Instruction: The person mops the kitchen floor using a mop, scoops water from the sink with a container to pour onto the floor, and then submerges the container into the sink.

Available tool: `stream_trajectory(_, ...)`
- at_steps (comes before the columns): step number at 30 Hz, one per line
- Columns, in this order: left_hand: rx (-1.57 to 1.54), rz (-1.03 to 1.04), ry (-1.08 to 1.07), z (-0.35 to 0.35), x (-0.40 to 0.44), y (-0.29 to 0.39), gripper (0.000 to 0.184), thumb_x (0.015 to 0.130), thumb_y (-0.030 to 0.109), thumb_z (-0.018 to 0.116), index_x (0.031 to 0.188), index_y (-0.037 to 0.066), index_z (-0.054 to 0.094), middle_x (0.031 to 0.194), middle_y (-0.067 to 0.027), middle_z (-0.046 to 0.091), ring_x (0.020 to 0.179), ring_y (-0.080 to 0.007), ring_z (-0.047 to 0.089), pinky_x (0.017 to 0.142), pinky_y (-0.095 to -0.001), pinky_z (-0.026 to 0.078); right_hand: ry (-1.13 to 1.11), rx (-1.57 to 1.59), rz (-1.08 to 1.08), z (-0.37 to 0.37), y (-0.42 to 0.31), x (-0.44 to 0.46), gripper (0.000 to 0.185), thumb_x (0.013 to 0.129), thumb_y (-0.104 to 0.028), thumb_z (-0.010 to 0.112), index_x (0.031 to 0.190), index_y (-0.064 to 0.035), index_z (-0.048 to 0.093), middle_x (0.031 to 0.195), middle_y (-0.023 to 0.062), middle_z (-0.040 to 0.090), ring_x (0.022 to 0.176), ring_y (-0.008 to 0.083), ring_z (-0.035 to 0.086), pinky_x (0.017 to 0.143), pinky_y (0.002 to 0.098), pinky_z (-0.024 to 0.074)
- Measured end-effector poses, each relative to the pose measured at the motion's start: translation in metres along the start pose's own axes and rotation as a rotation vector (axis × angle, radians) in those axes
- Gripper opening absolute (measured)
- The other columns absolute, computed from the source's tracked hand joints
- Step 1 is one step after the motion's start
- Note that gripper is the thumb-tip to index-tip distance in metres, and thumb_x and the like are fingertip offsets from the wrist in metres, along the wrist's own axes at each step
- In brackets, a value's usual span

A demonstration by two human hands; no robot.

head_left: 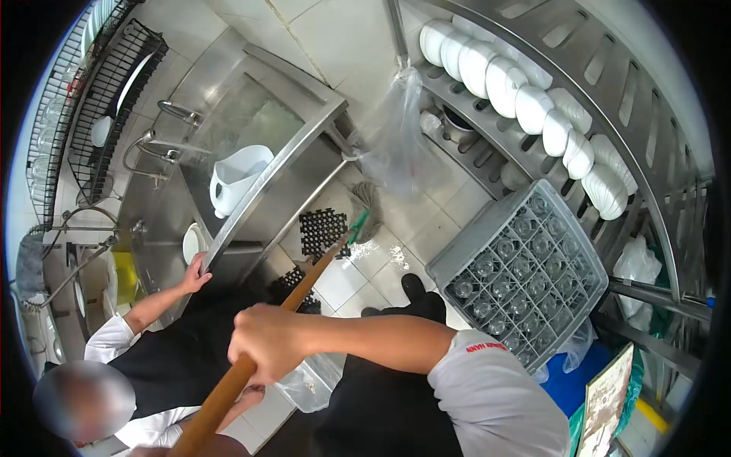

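My right hand (266, 343) is closed around the wooden handle (308, 282) of a mop, which slants from the bottom edge up to the middle. The green mop head (358, 227) has grey strands (368, 206) and rests on the tiled floor, beside a black perforated mat (324, 231). At the bottom edge, skin shows beside the handle's lower part, perhaps my left arm (217, 446); the fingers of my left hand are hidden.
A co-worker (183, 343) in a black apron stands at left, one hand at the steel sink (263, 171), which holds a white pitcher (237, 179). A grey rack of glasses (438, 266) stands right, below shelves with white dishes (487, 72). A plastic bag (396, 145) hangs ahead.
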State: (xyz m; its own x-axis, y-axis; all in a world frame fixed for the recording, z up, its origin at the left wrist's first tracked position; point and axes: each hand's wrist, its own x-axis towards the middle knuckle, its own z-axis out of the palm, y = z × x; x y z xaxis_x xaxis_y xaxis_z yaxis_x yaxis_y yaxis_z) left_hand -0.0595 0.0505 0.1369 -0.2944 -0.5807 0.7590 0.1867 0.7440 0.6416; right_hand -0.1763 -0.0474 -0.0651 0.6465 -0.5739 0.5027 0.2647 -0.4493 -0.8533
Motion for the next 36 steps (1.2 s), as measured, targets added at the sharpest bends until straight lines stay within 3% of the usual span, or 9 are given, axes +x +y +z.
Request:
stream_trajectory(9,-0.011,-0.192,0.096,-0.013,-0.039,-0.100,0.032,0.099,0.029,0.054,0.074,0.011,0.044,0.055,-0.0011,0.046,0.041,-0.0145,0.044,0.043,-0.0310,0.043,0.595,-0.126,-0.081,0.023,0.020,-0.014,0.012,0.067,-0.016,0.074,0.062,-0.0109,0.064,0.057,0.0068,0.063,0.050,0.0275,0.063,0.050,0.0362,0.0504)
stream_trajectory(11,-0.019,-0.273,0.163,0.001,-0.077,-0.154,0.032,0.098,0.027,0.054,0.072,0.011,0.045,0.052,-0.0013,0.045,0.040,-0.0156,0.044,0.043,-0.0324,0.043,0.864,-0.180,-0.110,0.029,0.107,-0.034,0.017,0.065,-0.017,0.077,0.061,-0.0122,0.061,0.060,0.0041,0.064,0.054,0.0237,0.066,0.053,0.0344,0.0534)
stream_trajectory(13,-0.079,-0.317,0.209,0.007,-0.092,-0.183,0.032,0.097,0.026,0.053,0.070,0.011,0.045,0.050,-0.0015,0.044,0.040,-0.0167,0.043,0.044,-0.0338,0.043,0.597,-0.207,-0.021,0.029,0.213,-0.087,0.013,0.060,-0.013,0.075,0.063,-0.0143,0.063,0.062,0.0064,0.064,0.057,0.0246,0.067,0.056,0.0379,0.0544)
stream_trajectory(20,0.034,-0.222,0.144,-0.052,-0.007,-0.090,0.029,0.092,0.019,0.054,0.066,0.006,0.051,0.046,-0.0032,0.047,0.043,-0.0214,0.046,0.047,-0.0439,0.047,0.575,-0.181,0.009,0.007,0.079,0.003,0.009,0.065,-0.018,0.073,0.072,-0.0133,0.072,0.068,0.0073,0.068,0.062,0.0304,0.067,0.058,0.0395,0.0539)
stream_trajectory(22,0.291,-0.134,-0.020,-0.028,-0.040,-0.152,0.028,0.094,0.021,0.056,0.071,0.005,0.051,0.049,-0.0053,0.049,0.043,-0.0208,0.044,0.047,-0.0395,0.046,0.833,-0.228,-0.051,0.014,0.161,-0.018,0.007,0.068,-0.019,0.074,0.067,-0.0138,0.069,0.064,0.0068,0.067,0.061,0.0265,0.068,0.056,0.0391,0.0526)
stream_trajectory(23,0.413,-0.076,-0.091,-0.015,-0.056,-0.183,0.028,0.095,0.021,0.057,0.073,0.004,0.051,0.051,-0.0063,0.049,0.043,-0.0205,0.043,0.048,-0.0373,0.045,0.582,-0.326,0.295,0.013,0.227,-0.060,0.010,0.066,-0.019,0.075,0.075,-0.0153,0.072,0.072,0.0055,0.070,0.067,0.0279,0.070,0.064,0.0420,0.0561)
stream_trajectory(24,-0.161,-0.397,0.285,0.001,-0.089,-0.206,0.027,0.096,0.021,0.057,0.075,0.006,0.048,0.053,-0.0065,0.047,0.045,-0.0206,0.044,0.050,-0.0363,0.046,0.540,-0.244,0.181,0.010,0.241,-0.064,0.010,0.067,-0.020,0.073,0.075,-0.0152,0.071,0.074,0.0071,0.071,0.071,0.0278,0.071,0.067,0.0441,0.0565)
stream_trajectory(31,0.294,-0.188,-0.125,-0.045,-0.007,-0.110,0.020,0.083,0.010,0.056,0.065,0.005,0.050,0.053,-0.0113,0.053,0.040,-0.0211,0.049,0.040,-0.0344,0.041,0.688,-0.228,-0.101,-0.004,0.123,0.002,0.009,0.065,-0.018,0.074,0.066,-0.0141,0.066,0.062,0.0073,0.064,0.058,0.0275,0.066,0.054,0.0377,0.0522)
stream_trajectory(36,-0.077,-0.309,0.157,-0.004,-0.079,-0.221,0.030,0.095,0.018,0.050,0.072,-0.001,0.048,0.057,-0.0107,0.049,0.049,-0.0206,0.046,0.054,-0.0365,0.046,0.539,-0.237,0.152,-0.032,0.259,-0.039,0.007,0.064,-0.015,0.074,0.067,-0.0131,0.067,0.067,0.0053,0.069,0.061,0.0291,0.068,0.059,0.0412,0.0547)
